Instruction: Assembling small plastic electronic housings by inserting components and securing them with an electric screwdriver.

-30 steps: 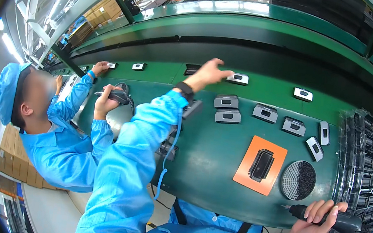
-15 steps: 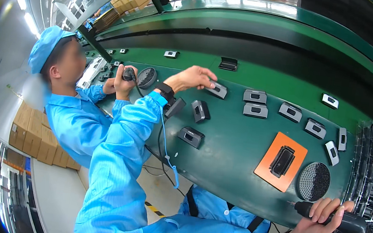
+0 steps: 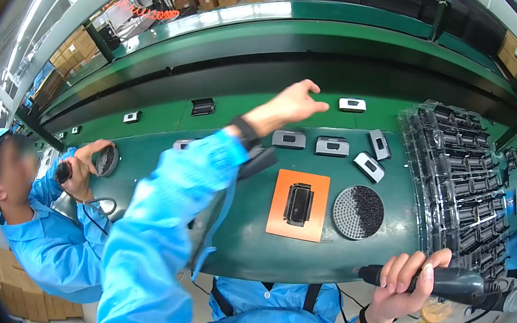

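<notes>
Here the left hand [image 3: 289, 105], open and empty, reaches far over grey housings [image 3: 332, 146]; the right hand [image 3: 402, 288] grips an electric screwdriver [image 3: 451, 283], so grasping a housing seems the step in hand.

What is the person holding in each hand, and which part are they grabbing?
The right hand grips a dark electric screwdriver around the middle of its barrel. The left hand holds nothing; it reaches open above the green workbench.

Brown cardboard boxes [image 3: 79, 46] stacked behind green conveyor [image 3: 327, 40]
</notes>
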Tool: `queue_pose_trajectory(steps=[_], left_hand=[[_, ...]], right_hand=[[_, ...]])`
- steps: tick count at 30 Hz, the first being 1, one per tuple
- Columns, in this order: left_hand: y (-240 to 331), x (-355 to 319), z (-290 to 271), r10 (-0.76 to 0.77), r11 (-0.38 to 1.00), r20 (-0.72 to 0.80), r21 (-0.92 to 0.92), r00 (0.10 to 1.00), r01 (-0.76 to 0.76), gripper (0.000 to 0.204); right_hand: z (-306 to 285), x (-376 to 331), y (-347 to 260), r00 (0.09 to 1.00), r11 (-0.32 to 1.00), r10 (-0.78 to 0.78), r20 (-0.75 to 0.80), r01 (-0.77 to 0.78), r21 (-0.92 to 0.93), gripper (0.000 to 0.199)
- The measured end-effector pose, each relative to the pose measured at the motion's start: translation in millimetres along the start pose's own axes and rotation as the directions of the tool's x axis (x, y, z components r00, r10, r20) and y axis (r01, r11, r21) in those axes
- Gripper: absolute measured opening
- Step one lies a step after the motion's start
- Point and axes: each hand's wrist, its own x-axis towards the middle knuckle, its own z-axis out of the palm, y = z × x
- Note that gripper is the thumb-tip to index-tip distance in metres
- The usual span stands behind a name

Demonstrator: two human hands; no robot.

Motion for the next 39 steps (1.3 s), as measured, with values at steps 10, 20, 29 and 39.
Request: queue_pose_trajectory(steps=[10,20,29,39], left_hand=[[-63,168,81,-0.041,0.993,-0.304,-0.118,0.952,0.005,0.066],[38,5,-11,0.301,0.807,-0.199,-0.468,0.933,-0.360,0.051],[5,-195,-20,0.032,0.890,-0.498,-0.381,0.867,-0.251,0.065],[-64,-240,0,-0.095,0.786,-0.500,-0.569,0.861,-0.243,0.061]], right_hand=[[-37,19,-25,0.932,0.841,0.180,-0.316,-0.313,-0.442,0.019],[-93,70,63,0.986,-0.251,0.046,-0.160,-0.144,-0.957,0.046],[-71,59,78,0.981,-0.132,-0.083,-0.177,-0.187,-0.974,0.049],[2,6,71,0.980,-0.046,0.169,0.104,0.113,-0.993,0.046]])
